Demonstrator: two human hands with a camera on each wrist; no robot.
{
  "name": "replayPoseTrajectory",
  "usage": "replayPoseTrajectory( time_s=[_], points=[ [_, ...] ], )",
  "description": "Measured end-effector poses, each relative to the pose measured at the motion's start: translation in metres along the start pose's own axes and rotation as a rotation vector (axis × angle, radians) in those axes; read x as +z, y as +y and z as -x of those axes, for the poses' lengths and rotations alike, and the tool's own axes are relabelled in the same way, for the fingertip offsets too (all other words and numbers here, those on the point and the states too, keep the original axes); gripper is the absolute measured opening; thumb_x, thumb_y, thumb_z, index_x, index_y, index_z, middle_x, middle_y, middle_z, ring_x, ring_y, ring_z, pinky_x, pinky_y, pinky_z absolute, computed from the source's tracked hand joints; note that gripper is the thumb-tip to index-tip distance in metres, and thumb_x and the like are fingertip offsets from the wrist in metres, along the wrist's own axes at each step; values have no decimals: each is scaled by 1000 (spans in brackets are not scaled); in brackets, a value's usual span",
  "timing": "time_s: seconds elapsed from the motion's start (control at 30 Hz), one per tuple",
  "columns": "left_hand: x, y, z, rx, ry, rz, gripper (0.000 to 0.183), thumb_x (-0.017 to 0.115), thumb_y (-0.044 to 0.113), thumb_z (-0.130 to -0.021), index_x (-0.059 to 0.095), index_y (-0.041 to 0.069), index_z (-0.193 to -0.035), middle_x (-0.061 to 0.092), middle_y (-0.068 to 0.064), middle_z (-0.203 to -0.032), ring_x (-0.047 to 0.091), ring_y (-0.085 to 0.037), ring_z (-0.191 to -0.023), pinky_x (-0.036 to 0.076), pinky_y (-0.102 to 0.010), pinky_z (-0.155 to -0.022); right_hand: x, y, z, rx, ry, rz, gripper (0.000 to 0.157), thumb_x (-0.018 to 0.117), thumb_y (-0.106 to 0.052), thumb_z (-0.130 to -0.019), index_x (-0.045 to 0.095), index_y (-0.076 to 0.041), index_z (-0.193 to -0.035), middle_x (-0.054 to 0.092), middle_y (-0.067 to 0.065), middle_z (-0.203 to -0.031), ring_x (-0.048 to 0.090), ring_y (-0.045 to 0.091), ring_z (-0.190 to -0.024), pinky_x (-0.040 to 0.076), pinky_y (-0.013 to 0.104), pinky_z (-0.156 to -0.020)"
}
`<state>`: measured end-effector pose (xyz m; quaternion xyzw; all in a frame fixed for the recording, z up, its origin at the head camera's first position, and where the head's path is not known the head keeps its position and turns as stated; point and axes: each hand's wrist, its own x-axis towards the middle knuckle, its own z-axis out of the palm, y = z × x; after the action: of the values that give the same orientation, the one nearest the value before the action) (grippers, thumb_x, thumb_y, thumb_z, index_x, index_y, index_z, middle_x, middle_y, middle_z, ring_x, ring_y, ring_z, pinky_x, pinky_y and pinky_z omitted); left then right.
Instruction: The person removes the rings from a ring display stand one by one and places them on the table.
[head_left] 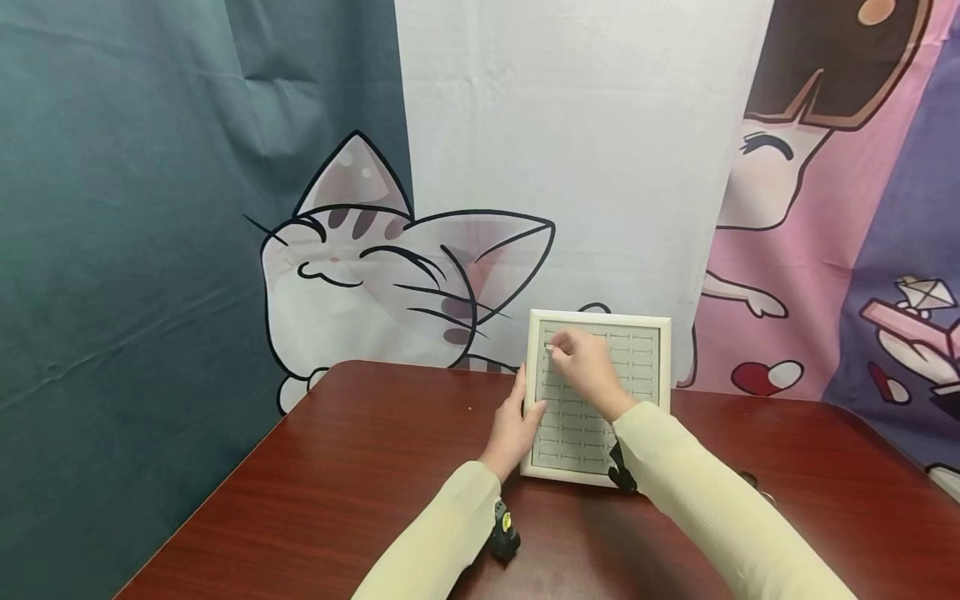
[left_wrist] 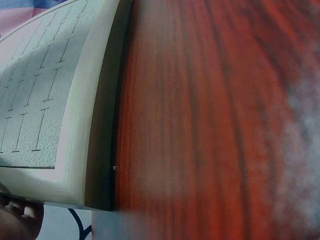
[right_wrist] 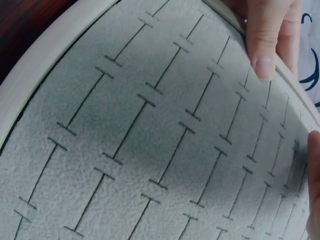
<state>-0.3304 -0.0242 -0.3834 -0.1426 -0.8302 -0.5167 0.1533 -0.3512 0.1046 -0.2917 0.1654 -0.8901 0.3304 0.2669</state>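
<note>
A white-framed display board (head_left: 601,314), its pale textured panel cut with rows of I-shaped slits, leans back on the table. My left hand (head_left: 513,429) grips its left edge, thumb over the front; in the left wrist view the left fingers (left_wrist: 20,220) show behind the frame. Across the front of the panel reaches my right hand (head_left: 588,367), thumb and fingertips together near the upper-left slits. A small light-coloured piece (head_left: 551,347) shows at those fingertips, too small to identify. Only a fingertip of the right hand (right_wrist: 314,175) enters the right wrist view's edge.
The board stands on a reddish-brown wooden table (head_left: 375,458). Behind the table hangs a printed cartoon curtain (head_left: 480,125). A small dark object (head_left: 748,478) lies on the table, partly hidden by the right sleeve. Black cameras (head_left: 505,533) are strapped at the wrists.
</note>
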Motion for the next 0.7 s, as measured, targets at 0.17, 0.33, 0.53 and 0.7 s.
replayPoseTrajectory(
  time_s=[0.17, 0.33, 0.53, 0.7],
  points=[
    [0, 0, 0, -26, -18, 9, 68, 53, 23, -95, 13, 28, -150, 49, -14, -135, 59, -23, -105, 46, -40, -88, 0, 0, -1, 11, -8, 18, 17, 57, -3, -82, 66, 2, -95, 69, 17, -88, 66, 25, -75, 53, 35, -64],
    [-1, 1, -1, -41, -17, 33, 67, 53, 22, -95, 14, 30, -150, 53, -15, -131, 61, -21, -95, 48, -37, -82, 0, -5, -2, -7, -6, 59, 20, 56, -1, -82, 66, 4, -98, 69, 20, -92, 67, 30, -82, 54, 38, -68],
    [-1, 2, -2, -41, -21, 43, 67, 52, 22, -95, 13, 30, -150, 51, -15, -134, 61, -21, -98, 48, -38, -84, 0, -10, -2, 2, -6, 95, 21, 55, 2, -80, 65, 4, -99, 68, 21, -94, 67, 31, -83, 54, 39, -69],
    [1, 0, -2, -33, -17, 31, 67, 52, 21, -95, 13, 28, -150, 50, -14, -135, 60, -22, -100, 47, -38, -85, 2, -10, -1, 15, 11, 112, 21, 54, 2, -80, 65, 4, -98, 68, 19, -92, 65, 26, -75, 53, 36, -65]
  ],
)
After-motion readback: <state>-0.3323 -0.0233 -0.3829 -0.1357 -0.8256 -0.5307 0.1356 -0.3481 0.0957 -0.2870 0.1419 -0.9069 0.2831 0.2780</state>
